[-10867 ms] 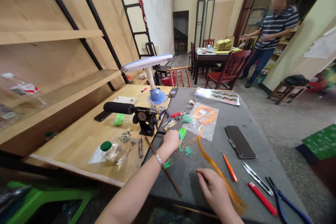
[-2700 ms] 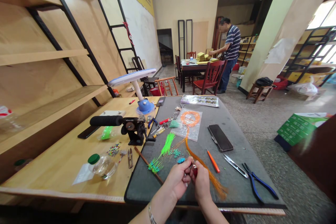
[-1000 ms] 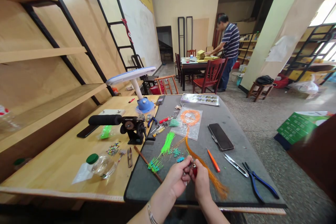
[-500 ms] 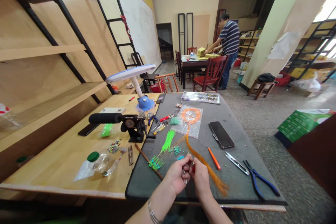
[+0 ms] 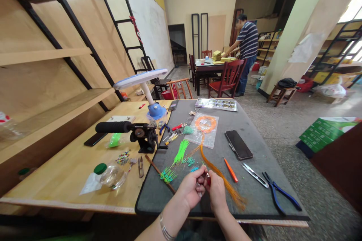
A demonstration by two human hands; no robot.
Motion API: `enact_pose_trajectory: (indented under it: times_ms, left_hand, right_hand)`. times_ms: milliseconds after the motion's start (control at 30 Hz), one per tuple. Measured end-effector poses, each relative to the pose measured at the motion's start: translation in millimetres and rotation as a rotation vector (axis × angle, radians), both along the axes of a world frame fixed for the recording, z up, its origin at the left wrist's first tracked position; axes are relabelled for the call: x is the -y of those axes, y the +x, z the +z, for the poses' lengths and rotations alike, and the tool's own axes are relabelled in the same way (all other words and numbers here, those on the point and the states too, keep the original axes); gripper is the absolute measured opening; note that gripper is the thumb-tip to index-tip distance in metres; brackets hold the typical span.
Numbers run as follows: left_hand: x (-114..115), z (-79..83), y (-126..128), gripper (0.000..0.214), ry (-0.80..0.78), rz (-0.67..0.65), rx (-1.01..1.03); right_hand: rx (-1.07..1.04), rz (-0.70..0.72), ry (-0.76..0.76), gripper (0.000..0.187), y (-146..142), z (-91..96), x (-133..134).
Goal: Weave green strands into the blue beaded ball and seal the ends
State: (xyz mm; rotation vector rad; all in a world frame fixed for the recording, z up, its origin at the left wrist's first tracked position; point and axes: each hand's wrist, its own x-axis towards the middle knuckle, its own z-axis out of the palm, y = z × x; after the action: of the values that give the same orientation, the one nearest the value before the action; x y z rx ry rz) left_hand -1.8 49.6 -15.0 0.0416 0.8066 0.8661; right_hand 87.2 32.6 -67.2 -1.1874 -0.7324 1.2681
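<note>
Above the grey mat's front part, my left hand (image 5: pixel 192 188) and my right hand (image 5: pixel 217 192) meet with their fingers pinched. A small thing with a red part (image 5: pixel 208 181) and some shiny metal sits between them, mostly behind the fingers, so its kind is hidden. A bit of metal also pokes out under my left fingers. Close by lie blue beads (image 5: pixel 194 169), teal beads (image 5: pixel 188 161) and a bundle of bright green strands (image 5: pixel 181 151). Orange fibres (image 5: pixel 216 167) run behind my right hand. Green-tipped pieces (image 5: pixel 167 175) rest across a thin brown stick (image 5: pixel 152 165).
On the right lie an orange pen-like tool (image 5: pixel 230 170), thread snips (image 5: pixel 255 175), blue-handled pliers (image 5: pixel 279 192) and a phone (image 5: pixel 239 145). A black crank device (image 5: pixel 144 137), a lamp (image 5: pixel 156 111) and a green-lidded jar (image 5: pixel 111 176) stand left. Another person (image 5: pixel 247 45) works behind.
Almost nothing differs. My fingers shift very slightly around the small thing, and both hands stay in the same place.
</note>
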Motion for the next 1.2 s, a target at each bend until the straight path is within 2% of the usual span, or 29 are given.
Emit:
enact_pose_trajectory:
  times_ms: [233,567,1200]
  left_hand:
    - [-0.4,2.5,-0.2,0.022,-0.013,-0.001,0.007]
    - [-0.6,2.7,0.0,0.022,-0.02,0.005,0.011]
    - [2.2,8.4,2.8,0.025,-0.015,0.024,-0.055]
  right_hand:
    - [-0.017,0.023,-0.003,0.041,-0.7,-8.2,-0.5]
    - [0.015,0.011,-0.005,0.042,-1.0,-0.2,-1.2]
    - [0.033,0.026,0.01,0.041,0.2,-7.0,-1.9]
